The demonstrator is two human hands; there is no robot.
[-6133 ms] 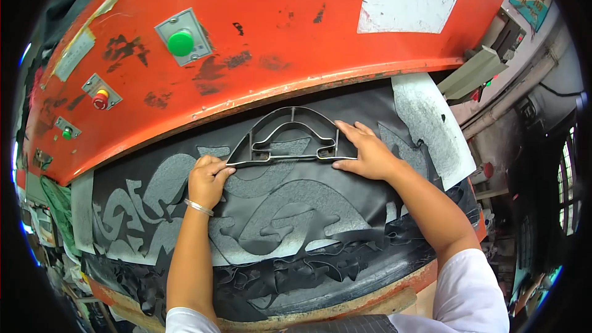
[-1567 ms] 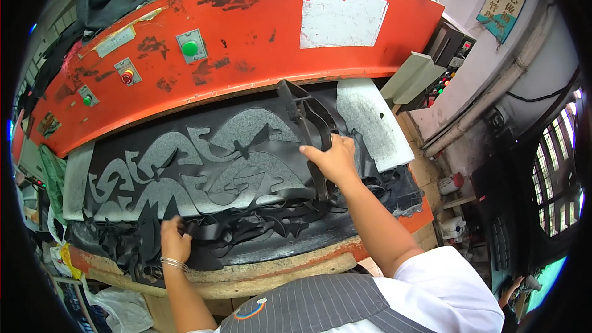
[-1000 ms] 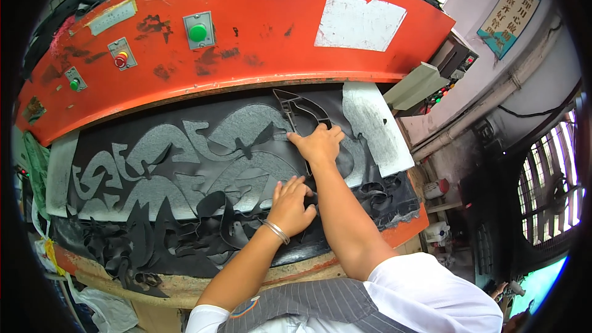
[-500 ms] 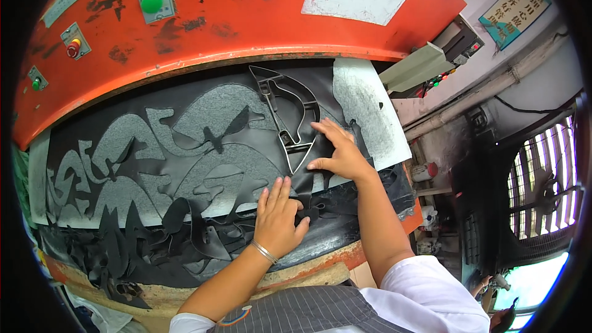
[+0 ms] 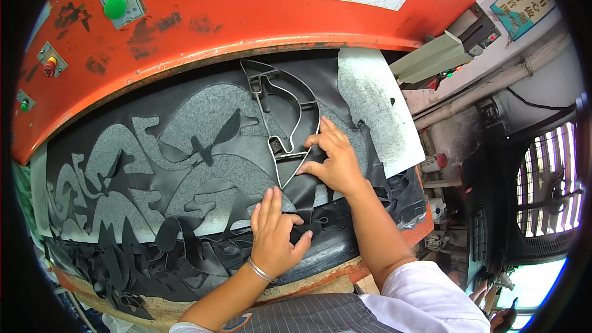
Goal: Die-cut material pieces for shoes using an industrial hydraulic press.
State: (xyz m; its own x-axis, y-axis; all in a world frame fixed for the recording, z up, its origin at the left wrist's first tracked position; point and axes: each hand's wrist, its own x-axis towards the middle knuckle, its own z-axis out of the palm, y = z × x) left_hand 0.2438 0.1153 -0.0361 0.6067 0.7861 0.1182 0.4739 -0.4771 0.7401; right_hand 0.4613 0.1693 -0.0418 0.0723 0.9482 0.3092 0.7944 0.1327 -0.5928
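Note:
A metal-strip cutting die (image 5: 306, 106), long and curved with a pointed lower end, lies on a black sheet of leather-like material (image 5: 246, 148). My right hand (image 5: 338, 159) is at the die's lower right, its fingers bent against the outer wall and the thumb near the lower tip. Just below that tip, my left hand (image 5: 274, 234) rests with its fingers stretched out and the palm down on the material's near edge. It holds nothing. Curved cut-outs in the sheet, left of the die, show a speckled grey surface (image 5: 213, 111).
An orange machine body (image 5: 216, 18) overhangs the far side, with a green button (image 5: 115, 7) and a red knob (image 5: 50, 66). Black scraps (image 5: 179, 253) heap along the near edge. A white board (image 5: 394, 142) shows at right, below a grey control box (image 5: 435, 58).
The view has shifted a little. My right fingers have bent in against the die's wall, where they were more spread before. My left hand stays by the lower tip.

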